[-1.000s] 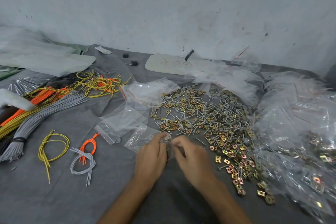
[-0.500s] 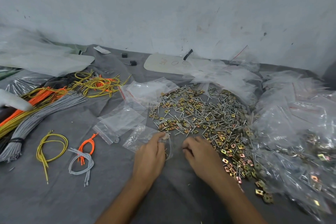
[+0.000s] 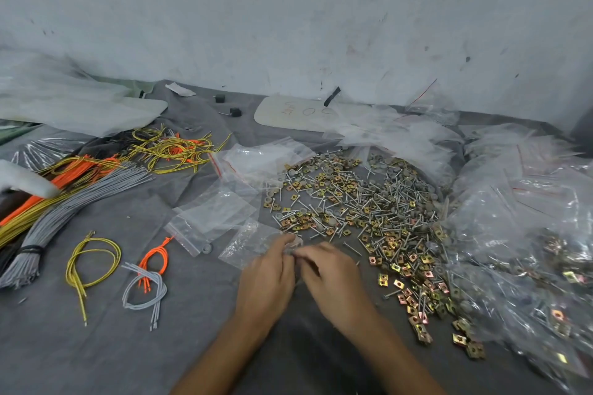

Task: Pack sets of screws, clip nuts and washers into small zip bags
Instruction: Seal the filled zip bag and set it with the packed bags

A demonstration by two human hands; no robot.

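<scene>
Two hands meet at one small zip bag, near centre on the grey cloth.
Left hand pinches the bag's right edge; the bag lies flat to its left. Right hand touches the left, fingers curled at the bag's mouth; what they pinch is hidden, cannot tell. Just beyond and right: loose pile of screws, clip nuts and washers. Empty zip bags just far-left of the hands. Filled bags heaped at right. Grey wire bundle and yellow wire loop at left.
</scene>
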